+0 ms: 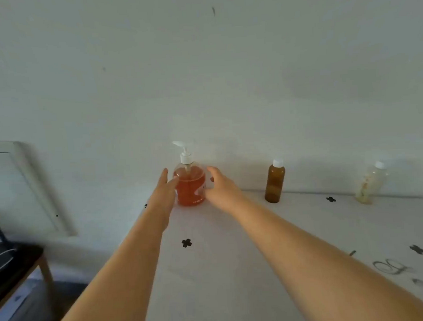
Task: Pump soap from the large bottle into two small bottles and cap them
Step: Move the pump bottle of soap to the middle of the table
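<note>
Large pump bottle (191, 185) stands at back of desk (234, 256), by wall. Left hand (166, 186) & right hand (221, 186) flank it, each grip spread, not yet clasping. Hold body low, keep upright; amber bottle (275, 181) & clear bottle (370, 183) still capped, off right.

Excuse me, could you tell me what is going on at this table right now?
A person reaches with both bare hands for the large clear pump bottle of orange-red soap by the wall. The left hand is at one side with straight fingers, the right hand at the other; a firm grip cannot be told. The small amber bottle and small clear bottle stand to its right, white caps on.
</note>
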### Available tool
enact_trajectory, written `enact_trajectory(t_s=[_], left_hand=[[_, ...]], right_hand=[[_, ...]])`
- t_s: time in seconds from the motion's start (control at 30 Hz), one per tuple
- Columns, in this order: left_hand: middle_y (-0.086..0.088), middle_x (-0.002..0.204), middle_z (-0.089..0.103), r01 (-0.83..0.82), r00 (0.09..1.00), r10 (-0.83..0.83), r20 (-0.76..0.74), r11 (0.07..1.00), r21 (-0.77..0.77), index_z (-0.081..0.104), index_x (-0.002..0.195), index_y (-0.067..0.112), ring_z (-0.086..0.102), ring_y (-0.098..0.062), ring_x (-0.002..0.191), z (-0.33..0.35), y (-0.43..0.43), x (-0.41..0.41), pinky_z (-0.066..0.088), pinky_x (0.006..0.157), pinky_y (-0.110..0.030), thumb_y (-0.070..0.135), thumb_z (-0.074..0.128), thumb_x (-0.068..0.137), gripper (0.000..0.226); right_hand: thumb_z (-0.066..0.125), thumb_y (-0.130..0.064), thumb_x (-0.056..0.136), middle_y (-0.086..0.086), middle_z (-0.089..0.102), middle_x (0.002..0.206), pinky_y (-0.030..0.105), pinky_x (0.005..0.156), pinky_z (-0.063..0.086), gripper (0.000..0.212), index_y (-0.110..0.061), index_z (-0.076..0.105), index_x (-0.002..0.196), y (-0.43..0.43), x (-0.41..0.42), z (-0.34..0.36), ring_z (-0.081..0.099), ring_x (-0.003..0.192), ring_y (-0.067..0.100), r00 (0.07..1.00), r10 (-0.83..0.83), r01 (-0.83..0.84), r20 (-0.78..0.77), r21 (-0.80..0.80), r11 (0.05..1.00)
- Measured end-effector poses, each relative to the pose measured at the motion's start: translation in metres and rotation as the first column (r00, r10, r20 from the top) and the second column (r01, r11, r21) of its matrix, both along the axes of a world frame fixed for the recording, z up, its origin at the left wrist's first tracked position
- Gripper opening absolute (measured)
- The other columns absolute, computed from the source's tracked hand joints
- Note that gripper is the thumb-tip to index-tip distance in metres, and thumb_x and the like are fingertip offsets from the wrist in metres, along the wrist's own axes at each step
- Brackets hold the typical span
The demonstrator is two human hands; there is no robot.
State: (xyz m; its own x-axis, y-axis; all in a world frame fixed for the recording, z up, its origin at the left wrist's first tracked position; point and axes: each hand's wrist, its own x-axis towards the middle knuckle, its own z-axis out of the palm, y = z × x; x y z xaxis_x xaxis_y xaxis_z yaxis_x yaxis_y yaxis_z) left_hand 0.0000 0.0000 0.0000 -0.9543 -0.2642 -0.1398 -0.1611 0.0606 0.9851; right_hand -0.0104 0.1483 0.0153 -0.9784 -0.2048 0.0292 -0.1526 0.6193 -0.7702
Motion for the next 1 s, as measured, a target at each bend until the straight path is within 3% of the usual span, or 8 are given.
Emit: enact_trajectory(t_s=[0.07,0.13,0.23,0.4,0.53,0.67,0.83,1.0], left_hand=[[0.001,0.134,0.053,0.038,0.999,-0.037,-0.029,0.999,0.013,0.047,0.142,0.034,0.055,-0.017,0.116,-0.003,0.0,-0.003,0.039,0.098,-0.031,0.026,0.045,0.104,0.038],[0.001,0.111,0.061,0.085,0.995,-0.083,-0.061,0.996,0.022,0.06,0.109,0.034,0.057,-0.012,0.093,-0.009,0.001,-0.005,0.044,0.091,-0.029,0.013,0.042,0.103,0.028],[0.001,0.12,0.065,0.075,0.994,-0.075,-0.078,0.997,0.002,0.057,0.126,0.031,0.058,-0.014,0.1,-0.013,0.002,-0.006,0.044,0.109,-0.037,0.008,0.041,0.1,0.038],[-0.003,0.12,0.064,0.067,0.996,-0.068,-0.055,0.998,-0.009,0.05,0.14,0.023,0.057,-0.015,0.095,-0.01,0.006,0.002,0.045,0.107,-0.037,0.011,0.043,0.099,0.044],[-0.001,0.11,0.065,0.049,0.997,-0.05,-0.06,0.999,-0.009,0.054,0.135,0.025,0.059,-0.021,0.101,-0.008,0.015,0.014,0.046,0.108,-0.041,0.014,0.045,0.101,0.037],[-0.003,0.118,0.066,0.071,0.996,-0.072,-0.048,0.997,-0.021,0.056,0.134,0.026,0.062,-0.023,0.101,-0.008,0.028,0.03,0.049,0.104,-0.04,0.016,0.048,0.1,0.036],[-0.003,0.106,0.064,0.098,0.994,-0.098,-0.043,0.995,-0.022,0.057,0.132,0.025,0.06,-0.021,0.093,-0.006,0.049,0.051,0.05,0.1,-0.038,0.02,0.052,0.099,0.034],[0.0,0.099,0.061,0.145,0.988,-0.147,-0.037,0.988,-0.053,0.058,0.122,0.026,0.059,-0.021,0.091,-0.002,0.076,0.072,0.051,0.098,-0.039,0.021,0.054,0.1,0.023]], right_hand=[[0.061,-0.021,0.09,0.002,0.057,0.124,0.028,0.086,0.038,0.058,-0.027,0.034,0.142,-0.007,-0.002,-0.001,0.053,0.119,0.023,0.999,0.032,-0.032,0.006,-0.005,0.999],[0.059,-0.017,0.089,-0.002,0.06,0.115,0.03,0.086,0.043,0.058,-0.03,0.033,0.14,-0.011,-0.004,-0.007,0.057,0.113,0.021,0.999,0.034,-0.033,0.027,-0.037,0.999],[0.054,-0.012,0.089,-0.001,0.062,0.117,0.034,0.09,0.048,0.059,-0.033,0.032,0.14,-0.014,-0.005,-0.013,0.059,0.108,0.02,0.999,0.022,-0.02,0.029,-0.073,0.997],[0.053,-0.013,0.088,-0.003,0.059,0.112,0.036,0.089,0.05,0.051,-0.029,0.036,0.134,-0.007,0.002,-0.011,0.059,0.106,0.021,1.0,0.001,0.0,0.013,-0.082,0.997],[0.057,-0.015,0.088,-0.003,0.054,0.102,0.028,0.076,0.043,0.049,-0.022,0.036,0.132,0.008,0.014,-0.005,0.058,0.097,0.021,1.0,-0.022,0.021,-0.014,-0.07,0.997],[0.06,-0.018,0.088,-0.007,0.055,0.092,0.028,0.073,0.043,0.051,-0.02,0.036,0.133,0.027,0.029,-0.003,0.056,0.089,0.017,0.999,-0.038,0.037,-0.029,-0.027,0.999],[0.063,-0.022,0.088,0.004,0.059,0.124,0.027,0.078,0.041,0.066,-0.021,0.031,0.145,0.051,0.048,0.0,0.057,0.104,0.019,0.999,-0.025,0.025,-0.025,0.014,1.0],[0.069,-0.024,0.083,-0.009,0.057,0.098,0.027,0.074,0.045,0.063,-0.025,0.039,0.138,0.082,0.069,-0.001,0.057,0.095,0.014,0.999,-0.047,0.047,-0.023,0.015,0.999]])
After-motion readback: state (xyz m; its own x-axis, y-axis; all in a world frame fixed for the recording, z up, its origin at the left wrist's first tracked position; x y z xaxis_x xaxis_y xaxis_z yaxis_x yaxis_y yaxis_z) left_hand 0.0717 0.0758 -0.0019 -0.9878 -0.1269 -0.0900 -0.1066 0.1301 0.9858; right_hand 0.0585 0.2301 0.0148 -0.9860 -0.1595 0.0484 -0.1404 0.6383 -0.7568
